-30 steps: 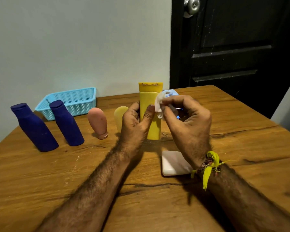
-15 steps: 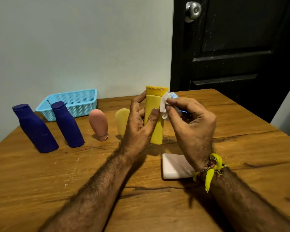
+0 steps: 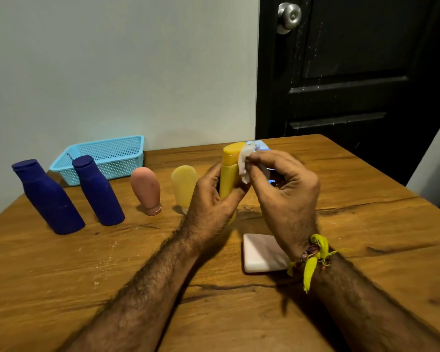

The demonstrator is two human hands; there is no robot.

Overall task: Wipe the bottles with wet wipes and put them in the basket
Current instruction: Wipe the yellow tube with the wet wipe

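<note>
Left to right on the wooden table (image 3: 61, 288): two dark blue bottles (image 3: 48, 199) (image 3: 98, 191) before a light blue mesh basket (image 3: 107, 154), a pink bottle (image 3: 146, 190), and a pale yellow bottle (image 3: 184, 185). The left hand (image 3: 211, 207) grips a yellow tube (image 3: 230, 168), raised upright at centre; the right hand (image 3: 285, 191) pinches a white wet wipe (image 3: 244, 161) against its upper right side. A white rectangular pack (image 3: 262, 252) lies nearer, right.

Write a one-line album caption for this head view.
Left hand grips yellow bottle; right hand rubs it with wet wipe.
</note>
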